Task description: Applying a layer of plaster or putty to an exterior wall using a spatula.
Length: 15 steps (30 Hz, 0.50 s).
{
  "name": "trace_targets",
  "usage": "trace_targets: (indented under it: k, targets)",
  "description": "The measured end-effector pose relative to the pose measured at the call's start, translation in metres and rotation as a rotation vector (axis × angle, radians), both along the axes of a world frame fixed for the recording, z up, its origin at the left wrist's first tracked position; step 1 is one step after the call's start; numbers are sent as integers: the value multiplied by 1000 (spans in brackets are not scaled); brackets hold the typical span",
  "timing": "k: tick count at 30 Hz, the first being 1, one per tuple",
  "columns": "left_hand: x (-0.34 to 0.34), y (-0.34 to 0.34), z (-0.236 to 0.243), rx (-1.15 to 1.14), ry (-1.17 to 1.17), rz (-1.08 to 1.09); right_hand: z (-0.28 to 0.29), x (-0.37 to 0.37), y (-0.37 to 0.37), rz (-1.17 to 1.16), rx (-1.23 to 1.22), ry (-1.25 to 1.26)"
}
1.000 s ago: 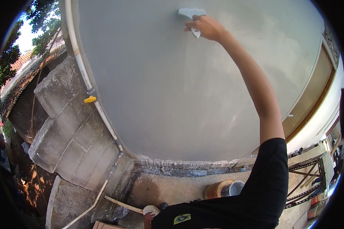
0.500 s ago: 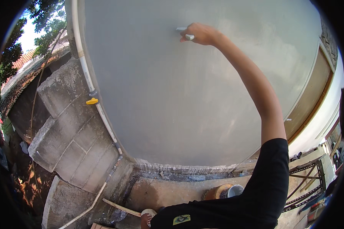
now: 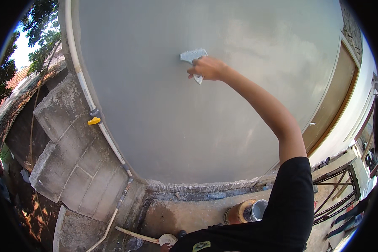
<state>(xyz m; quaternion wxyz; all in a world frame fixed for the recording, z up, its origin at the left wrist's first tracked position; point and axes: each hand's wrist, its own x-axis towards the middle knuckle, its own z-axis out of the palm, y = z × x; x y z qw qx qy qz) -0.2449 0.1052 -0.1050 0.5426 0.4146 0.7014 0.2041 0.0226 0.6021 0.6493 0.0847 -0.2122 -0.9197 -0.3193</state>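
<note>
I'm gripping a wide, pale brush (image 3: pixel 193 55) by its handle in my right hand (image 3: pixel 206 68), bristles pointing up, at the grey wall (image 3: pixel 155 126), while my left hand (image 3: pixel 165 248) is showing only partly, low down, by a round white object (image 3: pixel 168 239) (whether it's holding that, I can't tell)

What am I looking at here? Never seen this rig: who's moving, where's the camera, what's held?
No robot: these are a person's bare hands. The head view comes from the left of two fisheye cameras on that person's head; the lens bends straight edges.

The right hand holds a brush by its handle, bristles upward, at a grey wall. The left hand, mostly cut off below, is at a round tub; its hold is unclear.

On the floor stand a brown bucket and a grey one. A pipe runs along the wall's left edge.
</note>
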Motion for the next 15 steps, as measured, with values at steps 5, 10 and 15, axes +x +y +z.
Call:
trace_targets:
  k: [5, 10, 15]
  targets:
    - [3, -29, -5, 48, 74, -66, -44, 9, -4, -97, -278, -59]
    - [3, -37, -7, 120, 167, -100, 65, 4, -25, -170, -189, 150]
    - [0, -11, -11, 216, 264, -210, 172, 51, -14, -15, 186, 406]
